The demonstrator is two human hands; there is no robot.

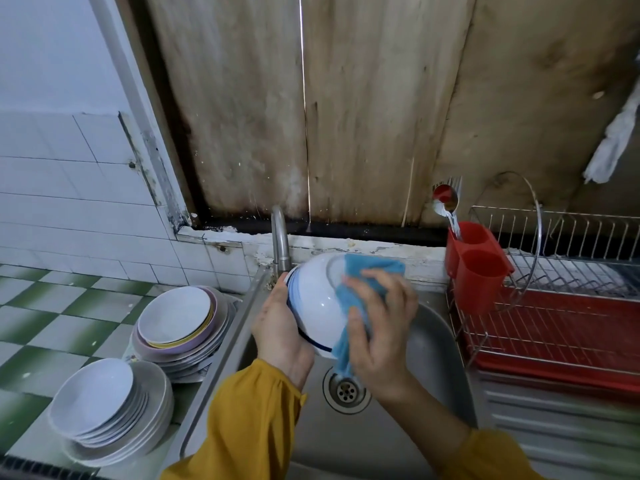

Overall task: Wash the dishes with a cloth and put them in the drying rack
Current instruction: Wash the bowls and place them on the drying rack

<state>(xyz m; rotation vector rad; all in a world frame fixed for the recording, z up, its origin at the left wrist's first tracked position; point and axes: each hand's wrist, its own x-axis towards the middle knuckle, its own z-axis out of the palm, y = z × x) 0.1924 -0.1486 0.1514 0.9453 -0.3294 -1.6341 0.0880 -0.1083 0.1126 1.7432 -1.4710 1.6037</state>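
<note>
The red cutlery holder (479,271) hooked on the left end of the drying rack (568,244) has two round cups; the back cup holds spoons (445,202) standing bowl-up, and I cannot see into the front one. The rack is thin shiny wire over a red plastic tray (554,337), and I see no dishes in its slots.

Over the steel sink (436,337), above the round drain (346,391), I hold a white bowl (313,299) with a dark blue rim line, tipped so its glossy outside faces me. My left hand (278,327) grips its rim, the fingers hidden behind it. My right hand (381,323) has its fingers spread and bent over the blue cloth (370,268), pressing it onto the bowl's foot, the thumb clamping the limp end that hangs toward the drain.

The curved metal tap (280,237) stands just behind the bowl. Left of the sink, two stacks of pale round plates (176,317) sit on the green-and-white checked worktop (52,323). White wall tiles (69,202) meet stained wooden boards (346,98) behind.
</note>
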